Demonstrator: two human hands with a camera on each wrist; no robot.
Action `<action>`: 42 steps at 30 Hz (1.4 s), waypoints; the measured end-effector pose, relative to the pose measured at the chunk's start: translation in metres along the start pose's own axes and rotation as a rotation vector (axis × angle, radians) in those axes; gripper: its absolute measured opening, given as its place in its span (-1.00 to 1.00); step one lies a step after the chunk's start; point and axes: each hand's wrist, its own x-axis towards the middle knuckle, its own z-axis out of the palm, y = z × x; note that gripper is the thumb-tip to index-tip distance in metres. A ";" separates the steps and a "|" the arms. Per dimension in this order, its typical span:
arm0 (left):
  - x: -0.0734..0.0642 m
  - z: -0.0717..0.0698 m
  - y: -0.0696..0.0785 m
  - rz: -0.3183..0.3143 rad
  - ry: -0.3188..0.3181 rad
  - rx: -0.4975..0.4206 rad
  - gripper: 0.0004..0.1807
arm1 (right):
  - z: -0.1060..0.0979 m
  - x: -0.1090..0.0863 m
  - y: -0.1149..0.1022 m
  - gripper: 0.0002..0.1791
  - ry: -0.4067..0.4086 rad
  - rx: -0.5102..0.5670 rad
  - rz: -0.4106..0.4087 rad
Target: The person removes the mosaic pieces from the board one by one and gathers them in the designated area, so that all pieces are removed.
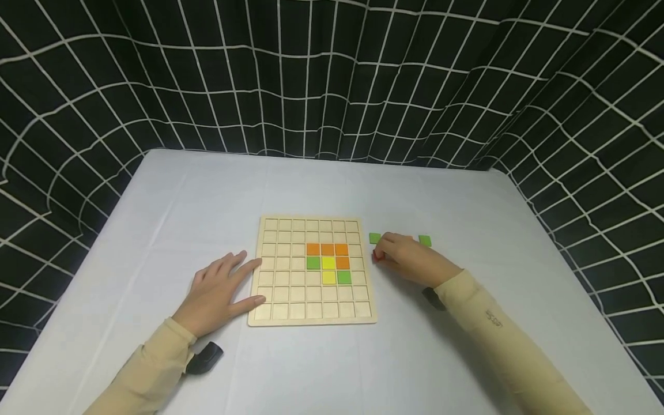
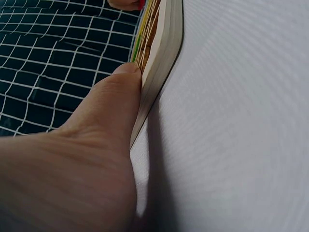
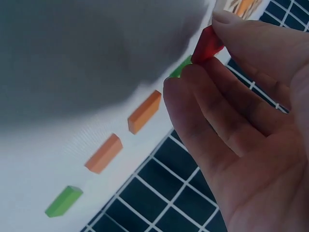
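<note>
Between thumb and fingers my right hand (image 1: 407, 256) pinches a red square tile (image 3: 208, 44), just off the right edge of the wooden grid board (image 1: 280, 320). My left hand (image 1: 220, 291) lies spread at the board's left side, its thumb and a fingertip touching the rim. On the board, orange tiles (image 1: 327, 249) form a row of three with another orange tile (image 1: 343, 263) below its right end. Two yellow tiles (image 1: 328, 263) stand one under the other, with a green tile (image 1: 313, 263) to the left and another green tile (image 1: 344, 277) at lower right.
Past the right hand, loose tiles lie in a row on the white table (image 1: 467, 219): a green tile (image 1: 374, 238), an orange tile (image 3: 145, 112), a paler orange tile (image 3: 104, 153) and a green tile (image 1: 425, 240) at the end. Black grid-patterned cloth (image 1: 311, 75) surrounds the table.
</note>
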 end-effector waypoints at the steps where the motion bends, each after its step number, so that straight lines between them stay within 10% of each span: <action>1: 0.000 0.000 0.000 -0.001 0.000 -0.001 -0.20 | 0.001 0.000 0.000 -0.80 0.003 0.000 -0.010; 20: -0.002 0.001 0.000 0.004 0.006 -0.004 -0.20 | 0.013 -0.004 0.006 -0.83 0.053 -0.029 -0.056; 42: 0.000 0.003 -0.003 -0.002 0.007 0.009 -0.18 | -0.024 0.033 -0.011 -0.86 0.067 0.046 -0.029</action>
